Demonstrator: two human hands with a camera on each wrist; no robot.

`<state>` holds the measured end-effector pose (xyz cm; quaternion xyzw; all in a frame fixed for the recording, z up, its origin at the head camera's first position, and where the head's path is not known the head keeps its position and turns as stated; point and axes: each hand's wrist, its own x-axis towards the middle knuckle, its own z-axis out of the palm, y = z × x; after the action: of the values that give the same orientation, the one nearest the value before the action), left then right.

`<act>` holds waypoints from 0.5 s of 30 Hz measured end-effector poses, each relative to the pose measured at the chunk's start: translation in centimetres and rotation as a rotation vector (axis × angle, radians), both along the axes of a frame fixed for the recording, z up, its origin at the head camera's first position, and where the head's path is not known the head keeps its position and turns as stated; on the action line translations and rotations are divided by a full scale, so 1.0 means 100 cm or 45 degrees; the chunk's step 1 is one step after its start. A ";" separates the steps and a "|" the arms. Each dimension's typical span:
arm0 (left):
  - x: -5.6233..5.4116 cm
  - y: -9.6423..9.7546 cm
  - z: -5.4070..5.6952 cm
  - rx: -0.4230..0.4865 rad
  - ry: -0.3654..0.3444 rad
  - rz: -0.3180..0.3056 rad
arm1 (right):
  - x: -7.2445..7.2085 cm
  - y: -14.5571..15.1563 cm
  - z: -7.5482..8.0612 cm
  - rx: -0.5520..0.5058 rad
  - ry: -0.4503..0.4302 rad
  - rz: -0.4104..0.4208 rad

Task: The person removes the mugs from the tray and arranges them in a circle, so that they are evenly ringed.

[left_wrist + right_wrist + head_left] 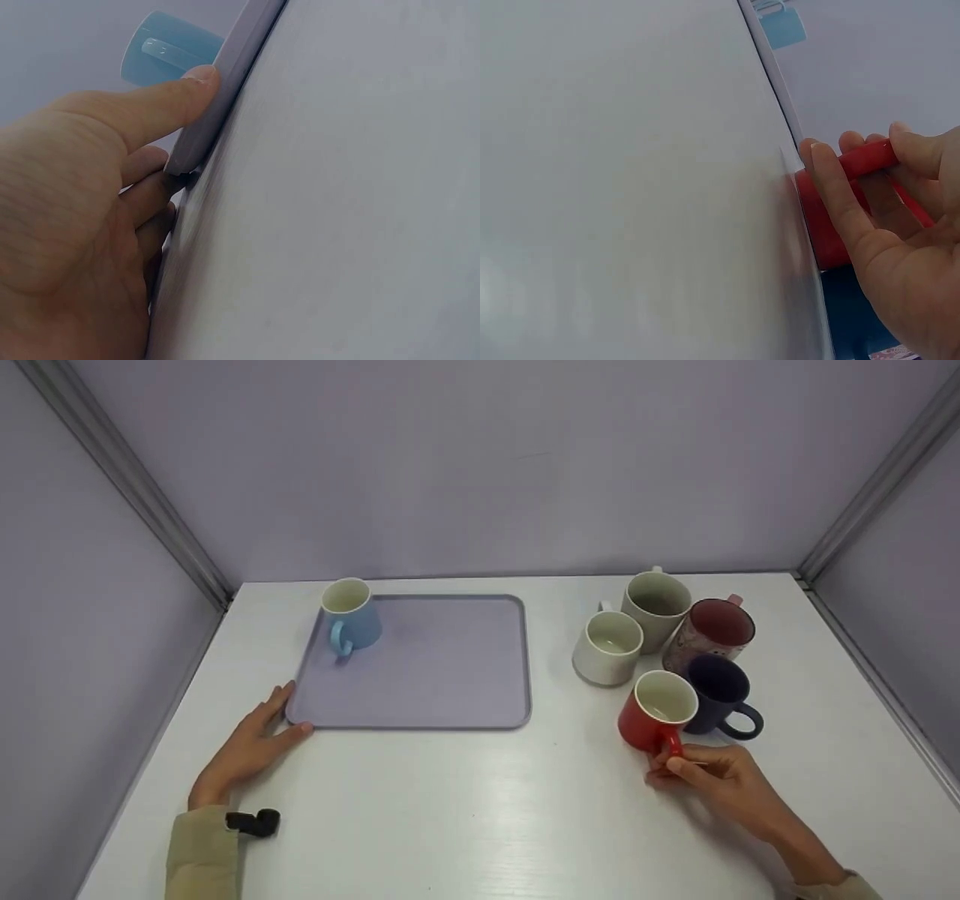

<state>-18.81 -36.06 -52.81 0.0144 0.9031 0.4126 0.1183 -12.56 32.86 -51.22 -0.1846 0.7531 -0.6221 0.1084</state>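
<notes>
My left hand (251, 746) is at the near left corner of a grey-purple tray (450, 697), thumb on the front rim and fingers along the left side. In the left wrist view the thumb (172, 105) lies against the tray's rim. A light blue mug (358, 622) stands upright at the tray's back left. My right hand (720, 780) pinches the handle of a red mug (637, 724), white inside; the right wrist view shows thumb and fingers around the red handle (870, 157). Whether the red mug touches the table is hard to tell.
Beside the red mug stand a dark navy mug (701, 709), a white mug (604, 664), a larger off-white mug (652, 622) and a pink patterned mug (686, 649), closely grouped. The white table (420, 810) meets walls at the back and sides.
</notes>
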 end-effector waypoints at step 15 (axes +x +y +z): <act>0.000 -0.001 0.000 -0.004 -0.008 0.010 | -0.001 -0.005 0.037 0.454 0.325 -0.579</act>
<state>-18.81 -36.15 -52.80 0.0094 0.9035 0.4116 0.1194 -12.65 32.39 -47.55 -0.0662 0.8798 -0.4603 -0.0984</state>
